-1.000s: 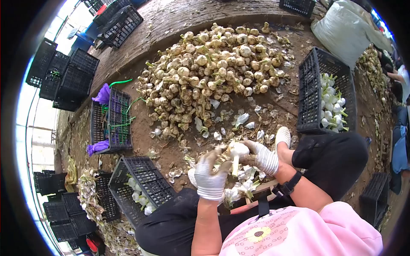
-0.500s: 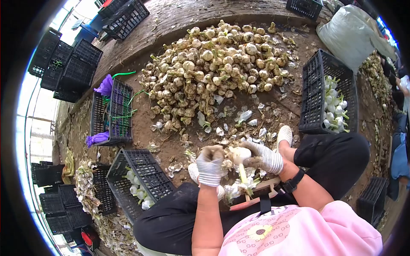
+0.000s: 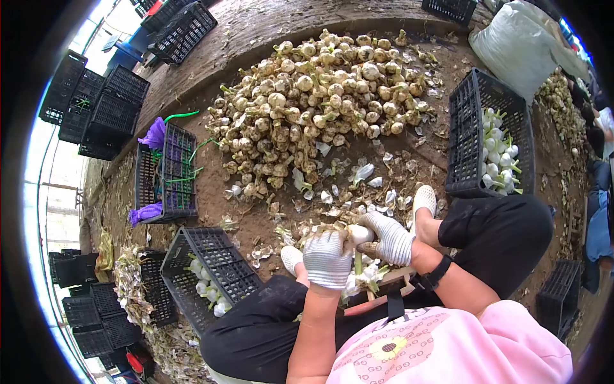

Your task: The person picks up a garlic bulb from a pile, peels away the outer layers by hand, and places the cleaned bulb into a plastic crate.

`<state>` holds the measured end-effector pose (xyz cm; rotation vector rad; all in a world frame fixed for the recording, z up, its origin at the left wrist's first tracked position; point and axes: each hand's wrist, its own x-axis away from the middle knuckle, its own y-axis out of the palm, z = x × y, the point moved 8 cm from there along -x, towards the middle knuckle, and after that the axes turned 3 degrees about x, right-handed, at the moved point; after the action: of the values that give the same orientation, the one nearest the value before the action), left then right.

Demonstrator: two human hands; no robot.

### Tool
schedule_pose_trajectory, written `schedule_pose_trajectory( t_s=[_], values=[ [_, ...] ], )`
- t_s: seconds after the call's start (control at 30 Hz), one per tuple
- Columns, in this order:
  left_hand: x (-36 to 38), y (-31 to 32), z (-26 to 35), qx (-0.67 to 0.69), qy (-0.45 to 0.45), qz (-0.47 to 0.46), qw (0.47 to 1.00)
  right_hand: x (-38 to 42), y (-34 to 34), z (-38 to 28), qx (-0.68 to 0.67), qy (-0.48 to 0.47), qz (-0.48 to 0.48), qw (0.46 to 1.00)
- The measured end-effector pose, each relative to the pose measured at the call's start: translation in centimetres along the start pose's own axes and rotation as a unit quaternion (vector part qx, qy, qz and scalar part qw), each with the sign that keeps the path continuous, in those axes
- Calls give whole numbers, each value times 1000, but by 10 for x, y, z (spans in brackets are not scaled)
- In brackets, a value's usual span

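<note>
Between my gloved hands, above my lap, is a white garlic bulb [image 3: 361, 235] with its pale stem pointing down toward me. My right hand [image 3: 390, 239], in a striped work glove, grips the bulb from the right, with the thumb below it. From the left, my left hand [image 3: 327, 259] closes its fingers on the bulb's side, where brownish skin shows; the fingertips are partly hidden. Peeled skins and stem scraps [image 3: 369, 275] lie just beneath the hands. Beyond them rises a large heap of unpeeled garlic [image 3: 320, 96].
A black crate of cleaned garlic [image 3: 470, 185] stands at the right, another crate [image 3: 220, 256] by my left knee. Farther left is a crate with purple mesh [image 3: 179, 173]. A white sack [image 3: 515, 48] sits at the upper right; stacked crates [image 3: 115, 109] line the left.
My left hand has moved right against the bulb and turned so that its glove back faces up. The right hand stays on the bulb, which is now more covered.
</note>
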<state>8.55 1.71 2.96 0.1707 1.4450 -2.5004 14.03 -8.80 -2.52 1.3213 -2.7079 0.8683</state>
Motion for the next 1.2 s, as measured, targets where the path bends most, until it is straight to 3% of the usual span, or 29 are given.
schedule_pose_trajectory(
  t_s=[0.07, 0.1, 0.13, 0.17, 0.2, 0.23, 0.3, 0.37, 0.43, 0.5, 0.57, 0.73, 0.83, 0.87, 0.9, 0.97, 1.03, 1.07, 1.1, 1.17, 1.2],
  values=[
    [0, 6, -6, -10, 1, -11, 1000, -1, 3, 1, -4, 9, -16, 1000],
    [1, 9, -22, 120, -93, -4, 988, 0, 5, 5, -36, 18, -26, 999],
    [5, 15, -38, 247, -184, 4, 951, 0, 7, 8, -68, 26, -36, 997],
    [11, 26, -53, 368, -269, 13, 890, 1, 12, 9, -182, 39, -52, 981],
    [10, 27, -68, 444, -284, 52, 848, 3, 16, 8, -294, 52, -67, 952],
    [17, 31, -82, 466, -335, 67, 816, 4, 18, 8, -402, 63, -80, 910],
    [32, 43, -102, 517, -390, 77, 758, 2, 14, 9, -423, 52, -76, 902],
    [30, 39, -97, 472, -325, 40, 818, 1, 8, 8, -464, 63, -54, 882],
    [23, 17, -66, 466, -301, 64, 830, -1, 8, 11, -472, 36, -45, 880],
    [12, -4, -42, 311, -169, 85, 931, -3, 10, 15, -476, 37, -35, 878],
    [-1, -26, -7, 142, -46, 106, 983, -2, 12, 15, -457, 51, -35, 887],
    [-8, -19, 15, 12, 10, 85, 996, -1, 9, 12, -392, 97, -15, 915],
    [-9, -16, 9, 13, -16, 68, 997, 2, 9, 6, -365, 119, -42, 922],
    [-7, -15, -8, 177, -86, 98, 976, 1, 15, 18, -397, 110, -54, 910],
    [1, 5, -39, 316, -199, 78, 924, 2, 15, 13, -438, 89, -59, 893],
    [15, 20, -86, 507, -334, 100, 788, 3, 10, -2, -519, 46, -67, 851],
    [29, 33, -113, 558, -379, 117, 729, 5, 7, -7, -551, 47, -75, 830],
    [38, 53, -129, 558, -394, 87, 726, 5, 4, -9, -559, 53, -73, 824],
    [34, 52, -124, 471, -366, 29, 802, 5, 2, -10, -567, 60, -70, 818],
    [29, 37, -98, 481, -331, 42, 811, 0, 10, 14, -504, 85, -49, 858],
    [18, 18, -76, 443, -266, 58, 854, 1, 9, 13, -467, 90, -53, 878]
  ],
)
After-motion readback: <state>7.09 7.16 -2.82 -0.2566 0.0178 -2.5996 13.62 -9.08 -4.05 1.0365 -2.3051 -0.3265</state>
